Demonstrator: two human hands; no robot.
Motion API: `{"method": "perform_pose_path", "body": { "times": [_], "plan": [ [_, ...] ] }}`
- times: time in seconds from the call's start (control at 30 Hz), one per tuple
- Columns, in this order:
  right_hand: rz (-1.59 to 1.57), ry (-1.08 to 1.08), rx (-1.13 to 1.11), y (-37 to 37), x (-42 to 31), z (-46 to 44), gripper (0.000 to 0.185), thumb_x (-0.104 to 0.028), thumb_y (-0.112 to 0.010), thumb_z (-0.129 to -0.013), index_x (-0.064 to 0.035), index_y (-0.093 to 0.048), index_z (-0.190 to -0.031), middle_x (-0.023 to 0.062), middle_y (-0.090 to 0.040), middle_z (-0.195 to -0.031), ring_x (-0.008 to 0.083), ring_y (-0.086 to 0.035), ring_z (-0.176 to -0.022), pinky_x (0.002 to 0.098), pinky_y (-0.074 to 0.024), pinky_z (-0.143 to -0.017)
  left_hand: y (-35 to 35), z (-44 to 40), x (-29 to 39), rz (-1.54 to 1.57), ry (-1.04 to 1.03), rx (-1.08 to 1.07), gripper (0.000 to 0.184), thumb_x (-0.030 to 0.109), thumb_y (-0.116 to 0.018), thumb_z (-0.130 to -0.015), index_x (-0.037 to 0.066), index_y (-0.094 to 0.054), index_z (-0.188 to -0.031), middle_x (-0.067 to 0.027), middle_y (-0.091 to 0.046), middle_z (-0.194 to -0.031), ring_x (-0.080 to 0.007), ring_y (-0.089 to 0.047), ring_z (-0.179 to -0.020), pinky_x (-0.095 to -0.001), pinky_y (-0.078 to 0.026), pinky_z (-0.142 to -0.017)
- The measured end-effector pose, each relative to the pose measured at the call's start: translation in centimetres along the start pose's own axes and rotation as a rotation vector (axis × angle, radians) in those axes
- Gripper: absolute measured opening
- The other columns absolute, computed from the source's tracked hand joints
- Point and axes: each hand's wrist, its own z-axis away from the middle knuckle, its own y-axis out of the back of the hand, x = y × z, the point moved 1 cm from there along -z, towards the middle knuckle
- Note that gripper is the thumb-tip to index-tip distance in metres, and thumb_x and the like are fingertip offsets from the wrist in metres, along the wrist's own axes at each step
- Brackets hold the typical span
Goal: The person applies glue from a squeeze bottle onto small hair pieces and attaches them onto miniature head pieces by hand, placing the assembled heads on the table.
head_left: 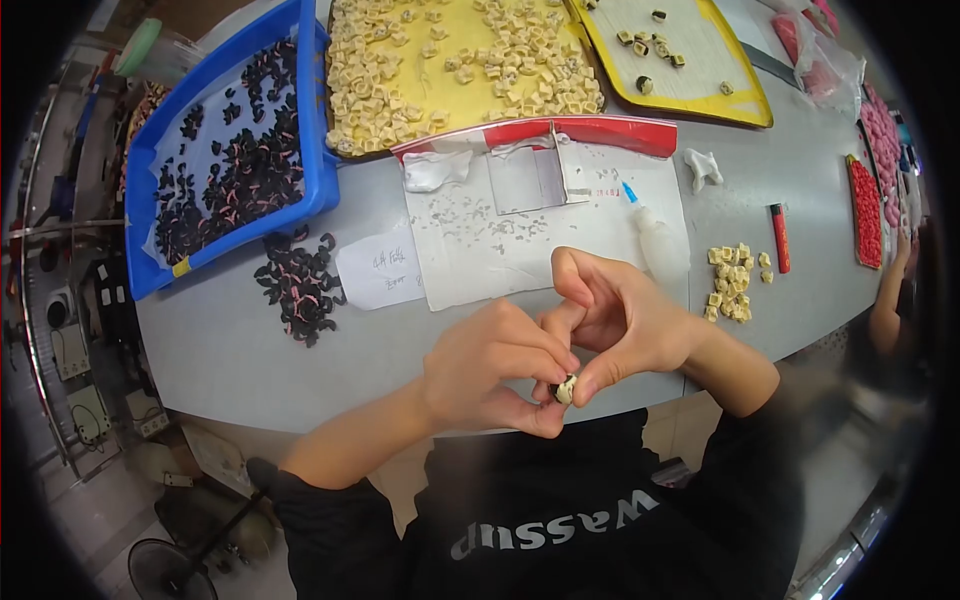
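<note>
Near the table's front edge, my left hand and my right hand meet at the fingertips. Pinched between them is a small cream-and-black piece, rounded in outline. Both hands are closed on it, and my fingers cover part of it. To the left lies a pile of black curved pieces with pink edges. A small heap of cream-coloured hollow pieces sits to the right. Just beyond my right hand, a clear squeeze bottle with a blue tip lies on a white sheet.
A blue tray of black pieces stands at the left. Behind are a yellow tray of cream pieces and another yellow tray with several assembled pieces. A red tube and crumpled tissue lie right. Another person's arm shows far right.
</note>
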Motion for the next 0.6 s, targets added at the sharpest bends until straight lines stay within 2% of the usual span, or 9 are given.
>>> {"method": "perform_pose_path", "body": {
  "times": [0.03,0.13,0.2,0.3,0.5,0.6],
  "plan": [
    [0.025,0.015,-0.008,0.04,0.04,0.02,0.052,0.011,-0.072,-0.069,-0.01,-0.028,-0.088,0.0117,-0.06,-0.085,0.0156,-0.056,-0.087,0.0266,-0.045,-0.077,0.13,-0.2,0.08,-0.007,-0.011,-0.039,0.045,0.011,-0.085,-0.06,0.007,-0.054,-0.092,-0.0062,-0.063,-0.088,-0.016,-0.054,-0.067,-0.0244,-0.041,-0.055],
    [0.099,0.04,-0.023,0.31,0.06,-0.08,0.055,0.009,-0.074,-0.068,-0.0103,-0.027,-0.087,0.012,-0.061,-0.082,0.0168,-0.056,-0.085,0.0274,-0.0427,-0.079,0.04,-0.59,0.37,0.039,0.091,-0.084,0.022,0.008,-0.074,-0.059,0.006,-0.056,-0.07,-0.0057,-0.062,-0.077,-0.02,-0.056,-0.059,-0.0301,-0.045,-0.051],
    [0.14,0.025,-0.008,0.3,-0.04,-0.06,0.061,0.006,-0.078,-0.066,-0.0115,-0.024,-0.086,0.0124,-0.063,-0.078,0.0195,-0.059,-0.082,0.0295,-0.0424,-0.077,0.34,-0.68,0.12,0.068,0.053,-0.151,0.019,0.01,-0.072,-0.063,0.005,-0.055,-0.069,-0.0074,-0.061,-0.075,-0.0221,-0.055,-0.055,-0.0315,-0.044,-0.048],
    [0.214,0.038,0.004,0.1,-0.35,0.05,0.061,0.005,-0.079,-0.065,-0.0116,-0.024,-0.086,0.0122,-0.063,-0.078,0.0184,-0.056,-0.08,0.0302,-0.0411,-0.078,0.28,-0.71,0.19,0.066,0.033,-0.181,0.018,0.013,-0.068,-0.067,0.003,-0.054,-0.067,-0.009,-0.06,-0.073,-0.024,-0.055,-0.052,-0.0333,-0.043,-0.045],
    [0.248,0.043,-0.015,0.06,-0.43,0.16,0.061,0.005,-0.08,-0.064,-0.011,-0.025,-0.086,0.0121,-0.063,-0.077,0.0202,-0.057,-0.079,0.0314,-0.0424,-0.075,0.38,-0.94,0.17,0.137,0.032,-0.245,0.017,0.012,-0.067,-0.067,0.001,-0.054,-0.064,-0.0108,-0.06,-0.073,-0.0251,-0.055,-0.052,-0.0349,-0.044,-0.045],
    [0.228,0.073,-0.032,0.01,-0.44,0.22,0.055,0.006,-0.076,-0.067,-0.0086,-0.026,-0.086,0.0107,-0.061,-0.084,0.0138,-0.057,-0.085,0.0275,-0.0413,-0.084,0.55,-0.93,0.03,0.181,0.045,-0.297,0.016,0.013,-0.065,-0.068,0.001,-0.055,-0.065,-0.0114,-0.06,-0.073,-0.0251,-0.056,-0.052,-0.0349,-0.045,-0.045]
  ]
}}
